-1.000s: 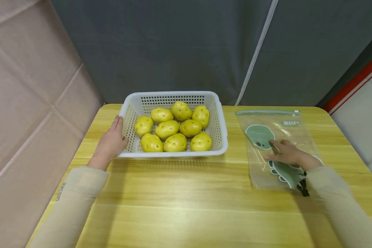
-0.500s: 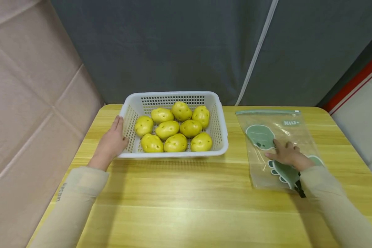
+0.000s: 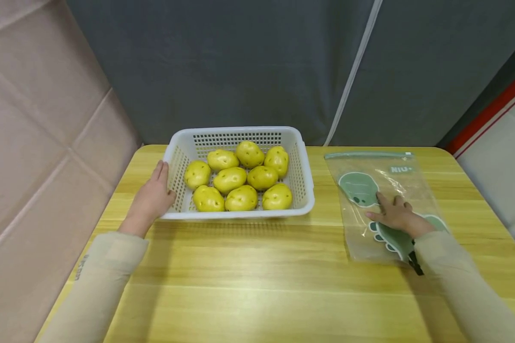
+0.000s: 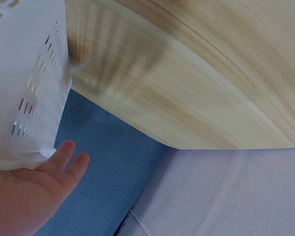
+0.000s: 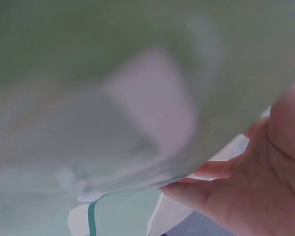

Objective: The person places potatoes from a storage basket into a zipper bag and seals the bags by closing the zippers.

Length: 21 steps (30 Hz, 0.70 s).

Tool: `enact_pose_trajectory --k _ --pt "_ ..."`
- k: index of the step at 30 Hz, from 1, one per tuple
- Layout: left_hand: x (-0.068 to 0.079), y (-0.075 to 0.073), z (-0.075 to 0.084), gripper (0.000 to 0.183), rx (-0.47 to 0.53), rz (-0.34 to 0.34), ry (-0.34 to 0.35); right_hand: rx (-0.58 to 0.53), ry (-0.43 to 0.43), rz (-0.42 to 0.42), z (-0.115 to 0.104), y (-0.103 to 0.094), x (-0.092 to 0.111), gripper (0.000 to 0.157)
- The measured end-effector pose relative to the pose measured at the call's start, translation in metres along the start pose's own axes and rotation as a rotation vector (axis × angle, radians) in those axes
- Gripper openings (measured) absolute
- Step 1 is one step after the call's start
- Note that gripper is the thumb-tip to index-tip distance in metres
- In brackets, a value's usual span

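A white plastic basket (image 3: 240,215) stands at the back of the table, with several yellow potatoes (image 3: 230,180) lying loose inside. Against its left end rests my left hand (image 3: 149,200), fingers extended along the outer wall and thumb near the rim. The left wrist view shows that hand's straight fingers (image 4: 64,162) beside the basket's rim. On the right lies a flat, clear zip bag (image 3: 358,236) with green cartoon prints and a green zip strip. My right hand (image 3: 396,214) rests on the bag's middle, fingers spread. Blurred bag film covers much of the right wrist view.
The wooden table (image 3: 249,286) has rounded back corners. Behind it hangs a dark grey curtain (image 3: 223,62). A pale padded wall (image 3: 38,143) runs along the left, and a white panel with a red border (image 3: 493,114) stands at the right.
The right hand has shifted slightly and its fingers are spread wider over the bag. The left hand stays at the basket. The head view has shifted a little.
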<state>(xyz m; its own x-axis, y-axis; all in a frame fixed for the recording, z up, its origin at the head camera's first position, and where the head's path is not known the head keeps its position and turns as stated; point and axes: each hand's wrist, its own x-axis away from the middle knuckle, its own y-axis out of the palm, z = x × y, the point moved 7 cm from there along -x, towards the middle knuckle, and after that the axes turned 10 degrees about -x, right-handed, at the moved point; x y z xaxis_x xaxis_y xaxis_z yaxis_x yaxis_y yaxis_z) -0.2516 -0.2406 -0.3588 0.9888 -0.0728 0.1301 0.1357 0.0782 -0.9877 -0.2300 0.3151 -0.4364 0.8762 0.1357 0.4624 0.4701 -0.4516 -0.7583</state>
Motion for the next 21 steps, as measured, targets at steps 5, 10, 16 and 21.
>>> enact_pose_trajectory --k 5,10,16,21 --pt "-0.0001 0.0005 -0.0008 0.077 -0.008 0.002 -0.001 0.003 -0.002 -0.026 -0.0008 -0.0011 0.0006 0.100" --pt "0.0006 -0.0007 -0.0003 0.077 -0.009 0.009 0.000 0.002 -0.014 -0.036 -0.0009 -0.0023 0.0021 0.099" --pt "0.0009 -0.0008 0.0001 0.077 -0.009 0.012 -0.001 0.022 -0.035 -0.028 0.0009 -0.0032 0.0009 0.099" --pt "0.0009 -0.0007 0.0004 0.077 -0.010 0.010 -0.002 0.021 -0.053 -0.029 0.0032 -0.0030 0.0000 0.098"
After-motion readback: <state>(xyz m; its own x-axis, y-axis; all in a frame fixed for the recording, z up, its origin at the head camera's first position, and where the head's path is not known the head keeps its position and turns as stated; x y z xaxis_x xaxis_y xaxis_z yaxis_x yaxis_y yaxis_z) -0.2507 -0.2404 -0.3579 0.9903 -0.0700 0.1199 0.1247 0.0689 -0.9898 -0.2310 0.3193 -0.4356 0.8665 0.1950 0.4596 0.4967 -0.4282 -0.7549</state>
